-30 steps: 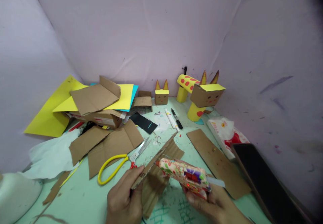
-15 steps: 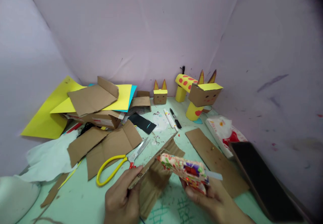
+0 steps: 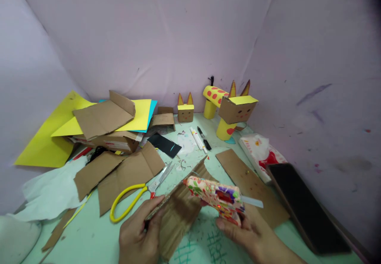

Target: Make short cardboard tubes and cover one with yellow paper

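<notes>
My left hand (image 3: pixel 139 234) is closed on the near end of a folded strip of corrugated cardboard (image 3: pixel 178 210), holding it tilted above the green table (image 3: pixel 98 232). My right hand (image 3: pixel 250 232) grips a glue gun (image 3: pixel 218 196) wrapped in flowery paper. A clear glue stick pokes out of the gun's back, and a red light glows on its side. The gun's nozzle rests against the upper edge of the cardboard strip. Yellow-handled scissors (image 3: pixel 135 194) lie just left of the strip.
Flat cardboard pieces (image 3: pixel 119 173), yellow paper (image 3: pixel 44 141) and white tissue (image 3: pixel 50 188) crowd the left. A long cardboard strip (image 3: pixel 250 180), a tissue pack (image 3: pixel 262 155) and a black phone (image 3: pixel 306 204) lie right. Cardboard animal figures (image 3: pixel 235 109) and markers (image 3: pixel 199 137) stand by the back wall.
The view has drifted so everything sits slightly further left and up. The glue gun's nozzle has slid a little left along the strip's top edge; both hands keep their grips.
</notes>
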Available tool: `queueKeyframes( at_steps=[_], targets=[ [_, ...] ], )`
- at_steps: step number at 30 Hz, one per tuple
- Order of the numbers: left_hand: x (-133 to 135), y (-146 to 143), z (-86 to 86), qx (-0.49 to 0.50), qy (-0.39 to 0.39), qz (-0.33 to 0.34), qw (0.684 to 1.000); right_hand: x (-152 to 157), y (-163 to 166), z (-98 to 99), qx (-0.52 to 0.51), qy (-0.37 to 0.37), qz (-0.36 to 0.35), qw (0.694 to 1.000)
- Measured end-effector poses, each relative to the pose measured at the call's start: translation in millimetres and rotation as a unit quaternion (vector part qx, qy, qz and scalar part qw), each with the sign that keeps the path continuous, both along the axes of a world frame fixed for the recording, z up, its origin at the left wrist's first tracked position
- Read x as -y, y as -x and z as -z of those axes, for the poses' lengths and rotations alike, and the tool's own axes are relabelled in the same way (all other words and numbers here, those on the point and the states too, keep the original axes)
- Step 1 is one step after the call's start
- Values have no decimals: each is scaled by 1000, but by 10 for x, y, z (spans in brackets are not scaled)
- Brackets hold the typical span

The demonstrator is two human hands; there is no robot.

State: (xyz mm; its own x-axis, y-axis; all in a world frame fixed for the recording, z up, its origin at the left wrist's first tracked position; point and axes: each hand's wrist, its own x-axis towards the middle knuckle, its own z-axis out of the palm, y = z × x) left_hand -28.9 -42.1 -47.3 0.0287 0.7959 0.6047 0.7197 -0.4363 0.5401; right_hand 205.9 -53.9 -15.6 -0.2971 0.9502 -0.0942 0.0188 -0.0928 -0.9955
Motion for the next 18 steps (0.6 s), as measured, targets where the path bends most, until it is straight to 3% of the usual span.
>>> queueKeyframes(
  at_steps=[9, 18],
  targets=[
    [6, 21, 22, -33, -23, 12, 999, 16, -1, 1, 25, -12, -55, 998],
    [12, 16, 50, -37, -30, 9, 999, 40, 15, 37, 28, -16, -32, 999]
  ],
)
